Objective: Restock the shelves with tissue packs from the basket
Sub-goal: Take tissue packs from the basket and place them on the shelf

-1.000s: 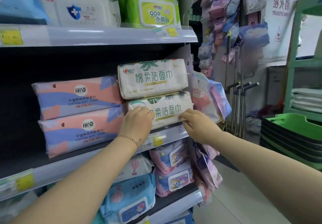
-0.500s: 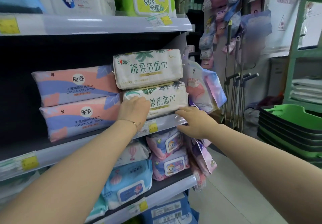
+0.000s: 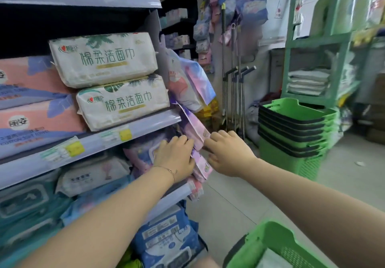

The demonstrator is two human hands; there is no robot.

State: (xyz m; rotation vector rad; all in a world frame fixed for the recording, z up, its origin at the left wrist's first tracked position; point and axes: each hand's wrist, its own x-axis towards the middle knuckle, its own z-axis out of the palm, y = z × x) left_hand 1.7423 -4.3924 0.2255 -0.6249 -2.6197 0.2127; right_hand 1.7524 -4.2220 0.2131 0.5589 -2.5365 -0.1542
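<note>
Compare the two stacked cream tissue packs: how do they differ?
The upper cream pack lies on the lower cream pack, which lies on the shelf. The upper sits further left; the lower reaches nearer the shelf's right end. Both have cream wrappers, green lettering, leaf print.

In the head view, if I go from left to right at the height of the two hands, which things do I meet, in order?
Yellow price tag → left hand → pink hanging packet → right hand → stack of green baskets.
</note>
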